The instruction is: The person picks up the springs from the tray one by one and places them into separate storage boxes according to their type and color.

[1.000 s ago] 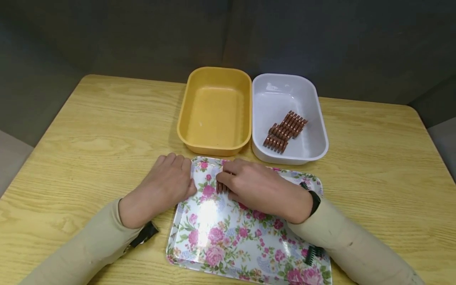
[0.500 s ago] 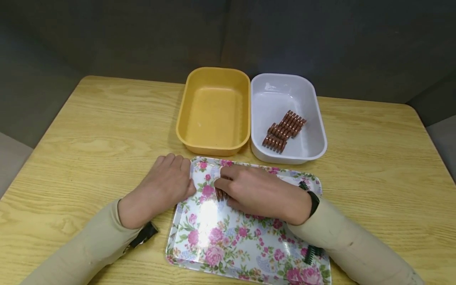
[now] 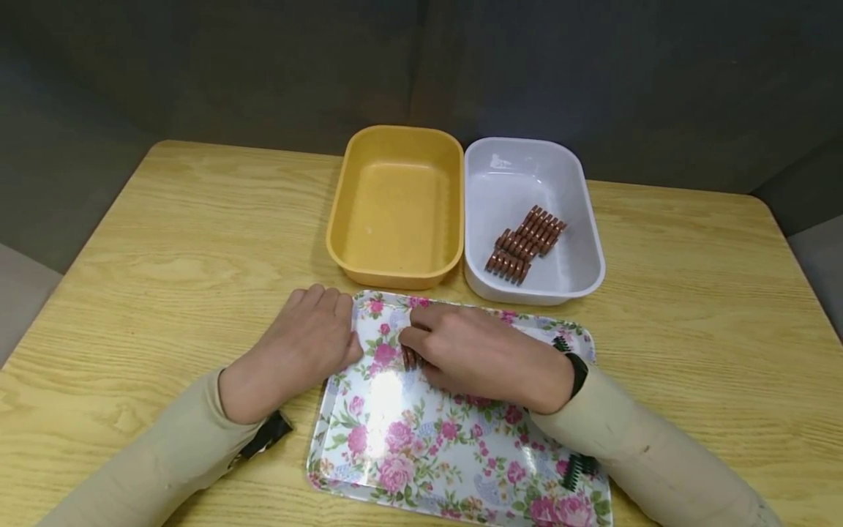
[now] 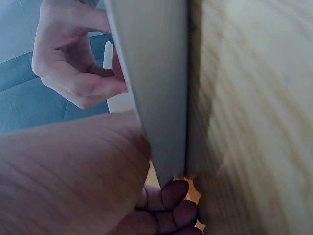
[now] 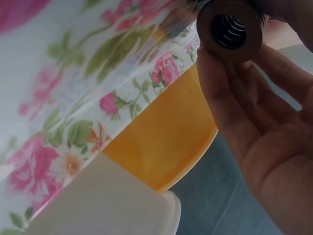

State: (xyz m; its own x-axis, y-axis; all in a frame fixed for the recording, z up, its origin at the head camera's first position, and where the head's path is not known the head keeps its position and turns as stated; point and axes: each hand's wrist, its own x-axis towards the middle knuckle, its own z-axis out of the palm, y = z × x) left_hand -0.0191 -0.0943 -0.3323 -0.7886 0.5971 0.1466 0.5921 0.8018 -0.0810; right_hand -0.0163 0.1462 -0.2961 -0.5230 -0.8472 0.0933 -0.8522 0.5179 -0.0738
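Note:
A floral tray (image 3: 421,439) lies on the table, with my left hand (image 3: 299,348) gripping its left edge near the far corner. In the left wrist view, fingertips (image 4: 186,213) of that hand curl at the tray's pale rim. My right hand (image 3: 484,351) holds a brown coil spring (image 3: 411,359) over the far left part of the tray, hiding much of it. The right wrist view shows the end ring of this spring (image 5: 254,34) between thumb and fingers. Dark green springs (image 3: 579,470) lie on the tray's right side, partly covered by the right sleeve.
Beyond the floral tray stand a yellow bin (image 3: 395,278) with nothing seen inside and a white bin (image 3: 586,282) touching it. Several brown springs (image 3: 527,241) lie in the white bin. Another dark green spring (image 3: 562,343) rests near the tray's far right corner. A dark partition (image 3: 421,66) rises behind the table.
The right hand and its brown spring shift a little toward me, then slightly right, staying at the far left of the tray. The left hand stays on the tray's edge.

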